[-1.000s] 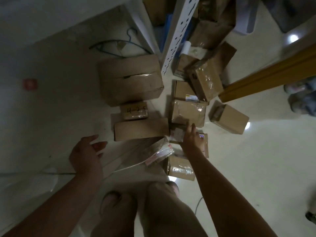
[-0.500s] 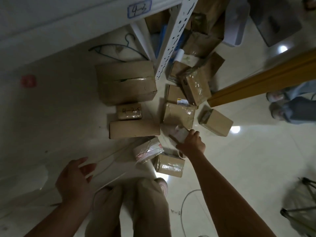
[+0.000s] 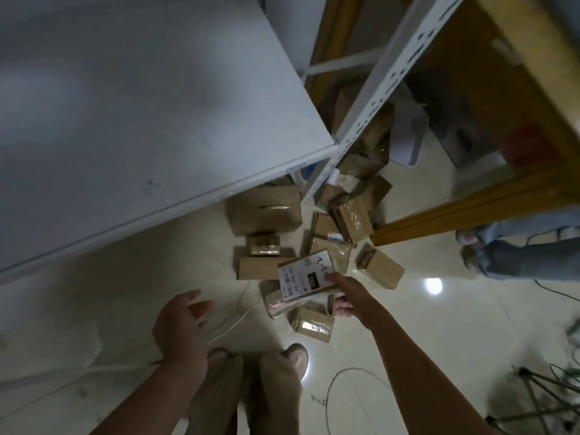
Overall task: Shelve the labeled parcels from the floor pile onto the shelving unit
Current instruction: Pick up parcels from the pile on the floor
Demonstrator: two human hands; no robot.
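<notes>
Held parcel: a small brown parcel (image 3: 306, 276) with a white label facing up is pinched at its right edge by the right hand (image 3: 348, 296), thumb on top, just above the pile.
Left hand: the left hand (image 3: 182, 324) is held free over the floor, fingers loosely spread, nothing gripped.
Step in hand: the lift toward the shelf is judged to be under way, with no placing yet.
Doing it well: the handwritten mark on the label should be read before a level is chosen. Since only one edge is gripped, the free hand could be brought underneath to prevent tipping.
Pile: many brown boxes (image 3: 266, 211) are left on the floor near the white post (image 3: 386, 80).
Shelf: a broad pale shelf (image 3: 125, 120) fills the far left.
Room: a glossy pale floor (image 3: 439, 340) is seen in dim light, with a loose cable (image 3: 328, 394) near and another person's legs (image 3: 527, 259) on the right.
</notes>
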